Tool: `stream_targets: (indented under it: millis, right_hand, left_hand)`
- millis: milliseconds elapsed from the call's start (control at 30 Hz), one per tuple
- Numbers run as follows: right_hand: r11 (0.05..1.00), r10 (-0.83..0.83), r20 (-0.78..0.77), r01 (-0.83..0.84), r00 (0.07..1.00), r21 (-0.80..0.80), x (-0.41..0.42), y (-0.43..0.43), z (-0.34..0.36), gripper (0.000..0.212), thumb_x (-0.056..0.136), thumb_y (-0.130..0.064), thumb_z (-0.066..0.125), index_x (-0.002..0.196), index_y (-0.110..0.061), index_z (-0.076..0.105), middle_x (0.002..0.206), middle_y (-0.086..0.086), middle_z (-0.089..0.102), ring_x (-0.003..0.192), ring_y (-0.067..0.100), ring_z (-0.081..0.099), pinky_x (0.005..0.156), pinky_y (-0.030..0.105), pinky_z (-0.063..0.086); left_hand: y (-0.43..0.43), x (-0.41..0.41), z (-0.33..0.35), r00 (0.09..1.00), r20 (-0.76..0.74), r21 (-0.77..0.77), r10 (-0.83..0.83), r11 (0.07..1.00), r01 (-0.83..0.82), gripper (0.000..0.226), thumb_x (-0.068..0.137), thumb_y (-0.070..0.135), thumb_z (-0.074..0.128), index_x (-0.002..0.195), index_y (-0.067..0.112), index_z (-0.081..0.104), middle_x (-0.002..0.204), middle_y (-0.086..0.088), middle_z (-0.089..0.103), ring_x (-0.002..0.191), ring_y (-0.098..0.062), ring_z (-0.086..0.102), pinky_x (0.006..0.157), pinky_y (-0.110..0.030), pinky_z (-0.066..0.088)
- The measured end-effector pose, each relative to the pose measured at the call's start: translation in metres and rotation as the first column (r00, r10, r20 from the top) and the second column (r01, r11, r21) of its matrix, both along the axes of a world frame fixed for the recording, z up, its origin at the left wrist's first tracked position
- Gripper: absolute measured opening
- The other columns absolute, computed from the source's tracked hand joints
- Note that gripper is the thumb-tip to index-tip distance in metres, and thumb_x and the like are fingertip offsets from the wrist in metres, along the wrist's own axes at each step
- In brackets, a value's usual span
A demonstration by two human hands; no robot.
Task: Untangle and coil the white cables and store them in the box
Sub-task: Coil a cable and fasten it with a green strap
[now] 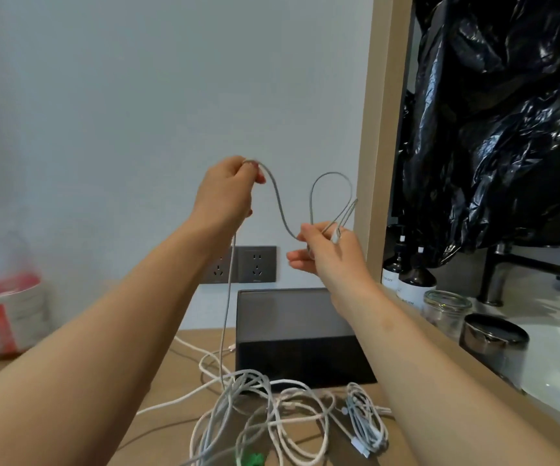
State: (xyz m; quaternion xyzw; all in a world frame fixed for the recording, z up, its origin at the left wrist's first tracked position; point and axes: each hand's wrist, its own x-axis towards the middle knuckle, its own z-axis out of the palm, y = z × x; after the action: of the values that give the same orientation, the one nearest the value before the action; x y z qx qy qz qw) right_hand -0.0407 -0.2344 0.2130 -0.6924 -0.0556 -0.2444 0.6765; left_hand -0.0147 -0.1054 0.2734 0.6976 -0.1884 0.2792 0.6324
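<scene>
Both hands are raised in front of the wall with one white cable [280, 205] strung between them. My left hand [229, 190] pinches the cable high up, and its long end hangs down to the table. My right hand [325, 250] grips a small loop of the same cable [330, 196] that stands up above its fingers, plug end at the fingertips. A tangle of several white cables [271, 418] lies on the wooden table below. The dark box [298, 351] sits open just behind the tangle.
A grey double wall socket [241, 264] is behind the box. Dark bottles [409, 277], a glass jar [446, 309] and a metal cup [493, 338] stand on the ledge at right, by a sink and tap. A red-and-white bag [6, 304] sits far left.
</scene>
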Motion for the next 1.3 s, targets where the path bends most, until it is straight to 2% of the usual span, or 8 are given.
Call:
stream_targets:
  millis: [133, 400, 533, 667, 900, 1067, 1167, 1300]
  right_hand:
    - [0.942, -0.012, 0.123, -0.030, 0.992, 0.333, -0.003, -0.004, 0.019, 0.017, 0.096, -0.014, 0.050, 0.080, -0.009, 0.052, 0.065, 0.003, 0.057, 0.057, 0.015, 0.065, 0.056, 0.022, 0.056]
    - [0.690, -0.219, 0.273, -0.049, 0.937, 0.722, -0.015, -0.038, 0.030, 0.019, 0.097, -0.011, 0.047, 0.079, -0.007, 0.046, 0.063, 0.004, 0.044, 0.054, 0.016, 0.063, 0.064, 0.026, 0.058]
    - [0.812, -0.272, 0.218, 0.102, 0.937, 0.575, -0.010, -0.034, 0.018, 0.017, 0.098, -0.014, 0.047, 0.081, -0.010, 0.048, 0.072, 0.005, 0.051, 0.060, 0.014, 0.063, 0.064, 0.023, 0.057]
    - [0.934, -0.213, 0.143, 0.158, 0.967, 0.319, -0.006, -0.018, -0.001, 0.020, 0.097, -0.014, 0.047, 0.078, -0.015, 0.050, 0.064, -0.001, 0.058, 0.066, 0.015, 0.064, 0.074, 0.029, 0.056]
    - [0.970, -0.141, -0.042, 0.146, 0.989, 0.192, -0.014, -0.013, -0.028, 0.016, 0.095, -0.019, 0.054, 0.080, -0.014, 0.057, 0.062, 0.001, 0.063, 0.062, 0.014, 0.065, 0.070, 0.028, 0.057]
    - [0.994, -0.100, -0.398, 0.105, 0.912, -0.009, -0.026, -0.027, -0.080, 0.010, 0.092, -0.020, 0.059, 0.093, -0.011, 0.062, 0.070, 0.004, 0.057, 0.061, 0.015, 0.058, 0.066, 0.030, 0.056]
    - [0.993, -0.115, -0.476, 0.097, 0.872, -0.063, -0.026, -0.036, -0.112, 0.008, 0.093, -0.018, 0.055, 0.092, -0.012, 0.060, 0.065, 0.005, 0.050, 0.053, 0.015, 0.050, 0.048, 0.025, 0.047]
    - [0.978, -0.192, -0.426, 0.211, 0.884, -0.004, -0.021, -0.036, -0.136, 0.013, 0.092, -0.018, 0.057, 0.104, -0.021, 0.052, 0.074, 0.011, 0.054, 0.053, 0.016, 0.048, 0.047, 0.027, 0.041]
  left_hand:
    - [0.000, 0.004, 0.003, 0.984, 0.150, 0.074, -0.092, 0.994, 0.082, 0.022, 0.096, 0.012, 0.046, 0.084, 0.025, 0.058, 0.067, 0.006, 0.045, 0.058, -0.008, 0.043, 0.061, -0.021, 0.045]
    - [0.050, 0.055, -0.107, 0.850, -0.350, 0.598, 0.394, 0.792, -0.121, 0.025, 0.099, 0.025, 0.044, 0.097, 0.006, 0.059, 0.091, -0.013, 0.058, 0.079, -0.024, 0.051, 0.073, -0.033, 0.042]
    - [0.046, 0.041, -0.101, 0.560, -0.818, -0.106, -0.129, 0.992, 0.073, 0.032, 0.102, 0.029, 0.037, 0.085, 0.009, 0.054, 0.073, -0.007, 0.054, 0.061, -0.016, 0.054, 0.061, -0.029, 0.047]
    - [0.023, 0.033, -0.051, 0.751, -0.570, -0.507, -0.333, 0.862, -0.003, 0.026, 0.099, 0.011, 0.031, 0.085, 0.012, 0.052, 0.049, 0.004, 0.031, 0.029, -0.006, 0.027, 0.031, -0.013, 0.022]
    - [0.006, 0.000, -0.026, 0.874, -0.128, -0.749, -0.468, 0.624, 0.224, 0.017, 0.099, 0.015, 0.039, 0.089, 0.013, 0.054, 0.053, 0.005, 0.030, 0.035, -0.006, 0.021, 0.033, -0.016, 0.015]
    - [0.018, 0.018, -0.144, 0.844, -0.535, -0.239, -0.045, 0.966, -0.100, 0.016, 0.100, 0.016, 0.036, 0.102, 0.015, 0.052, 0.072, -0.003, 0.046, 0.053, -0.012, 0.037, 0.045, -0.025, 0.035]
    - [0.034, 0.025, -0.199, 0.773, -0.585, 0.101, 0.245, 0.968, -0.230, 0.014, 0.093, 0.015, 0.045, 0.106, 0.019, 0.047, 0.102, -0.013, 0.059, 0.078, -0.025, 0.051, 0.073, -0.039, 0.047]
    - [0.047, 0.019, -0.220, 0.717, -0.522, 0.431, 0.462, 0.868, -0.246, 0.047, 0.090, 0.021, 0.052, 0.133, 0.016, 0.035, 0.127, -0.017, 0.051, 0.095, -0.033, 0.057, 0.075, -0.039, 0.045]
